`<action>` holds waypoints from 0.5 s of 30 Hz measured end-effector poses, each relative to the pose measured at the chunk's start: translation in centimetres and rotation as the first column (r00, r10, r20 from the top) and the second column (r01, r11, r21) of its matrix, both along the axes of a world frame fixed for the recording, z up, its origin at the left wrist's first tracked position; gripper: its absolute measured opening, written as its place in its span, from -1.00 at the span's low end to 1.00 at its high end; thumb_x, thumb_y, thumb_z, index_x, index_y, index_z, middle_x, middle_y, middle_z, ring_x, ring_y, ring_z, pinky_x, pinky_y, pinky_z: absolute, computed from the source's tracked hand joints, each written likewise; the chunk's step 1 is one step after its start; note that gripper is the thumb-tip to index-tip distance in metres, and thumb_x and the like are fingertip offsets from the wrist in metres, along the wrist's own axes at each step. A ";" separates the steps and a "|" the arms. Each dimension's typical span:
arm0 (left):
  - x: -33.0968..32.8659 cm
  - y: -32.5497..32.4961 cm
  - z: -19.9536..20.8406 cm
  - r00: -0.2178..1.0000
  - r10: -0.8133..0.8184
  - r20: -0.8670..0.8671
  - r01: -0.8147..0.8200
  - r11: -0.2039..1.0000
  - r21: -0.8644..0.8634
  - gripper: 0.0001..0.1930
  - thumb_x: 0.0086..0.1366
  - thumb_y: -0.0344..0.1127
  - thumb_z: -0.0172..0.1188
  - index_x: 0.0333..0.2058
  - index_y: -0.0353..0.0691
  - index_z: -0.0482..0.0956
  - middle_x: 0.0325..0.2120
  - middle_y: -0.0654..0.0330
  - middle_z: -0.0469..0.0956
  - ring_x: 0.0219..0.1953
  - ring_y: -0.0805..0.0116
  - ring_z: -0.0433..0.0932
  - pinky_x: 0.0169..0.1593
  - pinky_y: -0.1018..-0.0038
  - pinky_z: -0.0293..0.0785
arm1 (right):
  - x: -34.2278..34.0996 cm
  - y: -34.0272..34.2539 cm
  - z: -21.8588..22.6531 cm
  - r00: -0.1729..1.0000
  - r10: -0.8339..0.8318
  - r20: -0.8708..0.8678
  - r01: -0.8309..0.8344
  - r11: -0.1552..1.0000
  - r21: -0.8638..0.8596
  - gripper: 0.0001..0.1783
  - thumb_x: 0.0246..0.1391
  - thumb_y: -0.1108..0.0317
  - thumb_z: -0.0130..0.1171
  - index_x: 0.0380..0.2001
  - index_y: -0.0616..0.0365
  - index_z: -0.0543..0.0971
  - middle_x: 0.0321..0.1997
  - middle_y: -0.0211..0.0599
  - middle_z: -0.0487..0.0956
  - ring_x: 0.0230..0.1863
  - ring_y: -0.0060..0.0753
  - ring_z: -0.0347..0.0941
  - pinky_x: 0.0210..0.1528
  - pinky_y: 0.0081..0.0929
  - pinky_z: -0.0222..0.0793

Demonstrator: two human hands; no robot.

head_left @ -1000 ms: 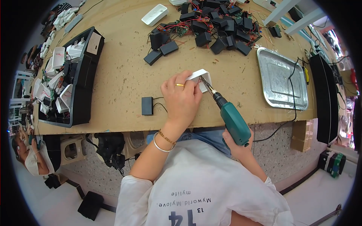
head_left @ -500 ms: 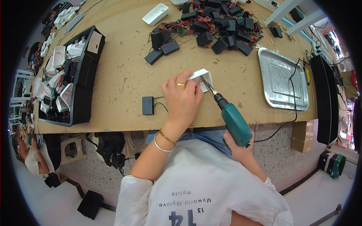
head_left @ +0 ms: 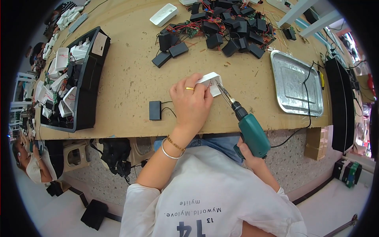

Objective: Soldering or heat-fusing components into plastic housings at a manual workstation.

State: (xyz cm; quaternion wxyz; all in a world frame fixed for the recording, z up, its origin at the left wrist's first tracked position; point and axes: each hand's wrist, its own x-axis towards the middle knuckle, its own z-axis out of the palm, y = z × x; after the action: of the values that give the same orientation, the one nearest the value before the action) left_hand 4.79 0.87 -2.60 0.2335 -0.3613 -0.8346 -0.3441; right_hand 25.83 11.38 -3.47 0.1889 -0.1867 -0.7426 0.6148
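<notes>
My left hand (head_left: 191,98) is closed around a small white plastic casing (head_left: 214,81), holding it tilted over the table in front of me. The casing's open side faces right; most of its inside is hidden. My right hand (head_left: 251,155) grips a green pistol-shaped soldering gun (head_left: 254,135) by its handle. Its slim metal tip (head_left: 225,94) points up and left at the casing's opening, close to the right edge; whether it touches cannot be told. Left of my left wrist lies a black rectangular block (head_left: 155,110), from which thin dark wires run under my hand.
Black blocks with wires and circuit boards (head_left: 233,29) are heaped at the back. A white shell (head_left: 164,15) lies left of them. At the left stands a black crate (head_left: 89,94) with white casings. To the right are a metal tray (head_left: 296,89) and a black cord (head_left: 304,126).
The soldering gun has moved right and slightly down with my right hand, its tip drawn back from inside the casing. My left hand and the casing have barely moved.
</notes>
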 end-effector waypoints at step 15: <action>0.3 -2.6 2.4 0.994 -0.072 0.080 0.074 0.997 -0.019 -0.48 -0.08 -0.29 0.41 -0.11 -0.19 0.41 0.00 -0.01 0.35 0.05 -0.04 0.28 0.07 0.06 0.18 | -0.2 -0.2 0.3 1.000 0.008 -0.006 -0.009 0.982 -0.190 -0.42 0.09 0.10 0.19 0.05 0.31 0.41 -0.39 -0.34 0.46 -0.37 -0.54 0.35 -0.23 -0.55 0.26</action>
State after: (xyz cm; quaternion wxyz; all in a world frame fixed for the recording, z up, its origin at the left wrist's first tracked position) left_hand 5.10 -1.77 -0.19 0.1833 -0.3802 -0.8331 -0.3575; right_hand 25.60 11.21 -3.12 0.1697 -0.1991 -0.6808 0.6842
